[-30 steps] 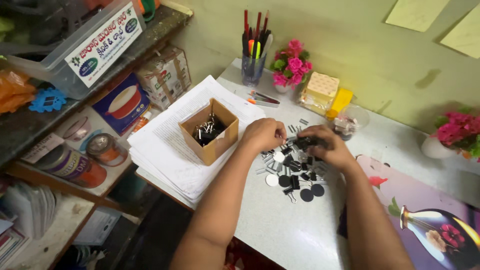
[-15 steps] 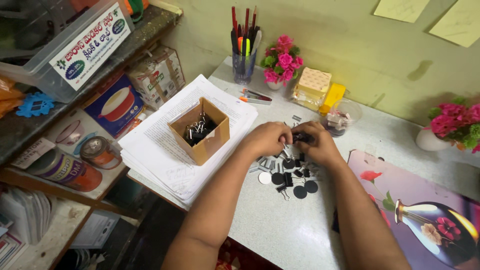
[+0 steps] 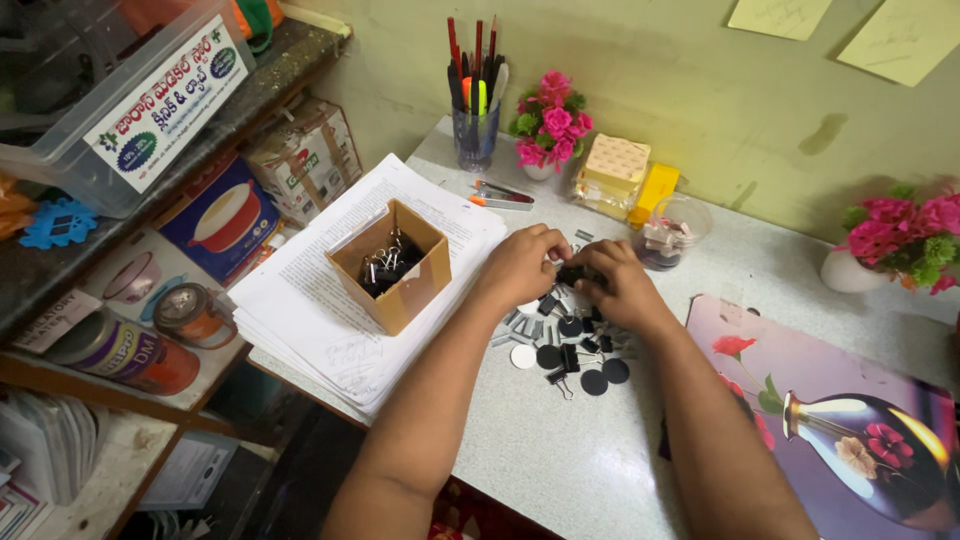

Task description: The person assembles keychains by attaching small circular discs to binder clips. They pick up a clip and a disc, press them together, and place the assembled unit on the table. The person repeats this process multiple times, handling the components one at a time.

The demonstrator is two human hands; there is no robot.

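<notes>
Box [image 3: 400,268]: binder clips | cup [image 3: 474,130]: pens | bowl [image 3: 672,228]: maybe clips

Small office or shop desk corner. Grey speckled tabletop [image 3: 560,450] carries a stack of printed papers [image 3: 330,300], a pen holder [image 3: 474,130] full of pens, sticky-note blocks [image 3: 615,170], scattered black binder clips [image 3: 570,350] and a cardboard box [image 3: 393,265] of more clips. Side shelf [image 3: 120,330] holds tins, packaged goods and a plastic bin. Artificial flowers [image 3: 550,125] stand by the wall.
</notes>
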